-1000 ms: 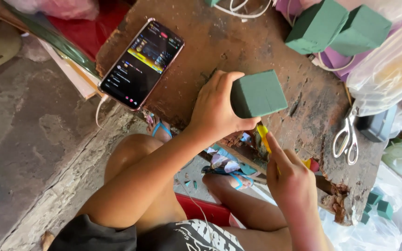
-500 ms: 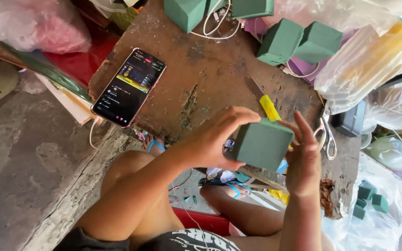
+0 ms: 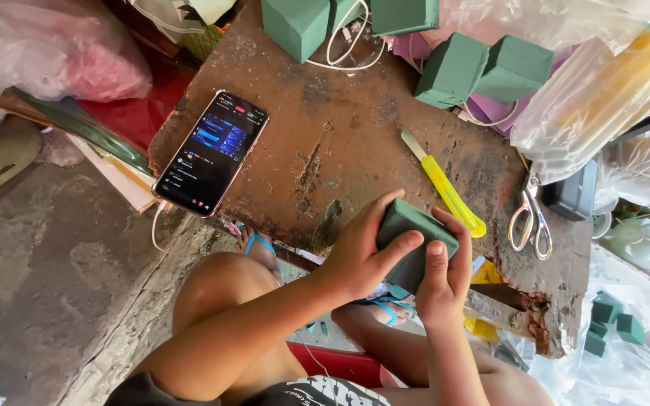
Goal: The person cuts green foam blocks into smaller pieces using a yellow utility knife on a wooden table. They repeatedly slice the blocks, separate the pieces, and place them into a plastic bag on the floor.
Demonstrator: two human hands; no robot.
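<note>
Since half a second ago, the foam block (image 3: 415, 242) sits lower, at the table edge (image 3: 295, 225). Left hand (image 3: 362, 252) and right hand (image 3: 445, 274) both clasp it. Hard squeezing could dent it. Beyond lies a yellow knife (image 3: 445, 188).

Left hand (image 3: 359, 256) lower centre of frame, forearm running down-left, thumb and fingers curled tight. Right hand (image 3: 441, 282) just beside it, forearm going straight down, fingers pointing up, clamped too. Both hands basically touching.
</note>
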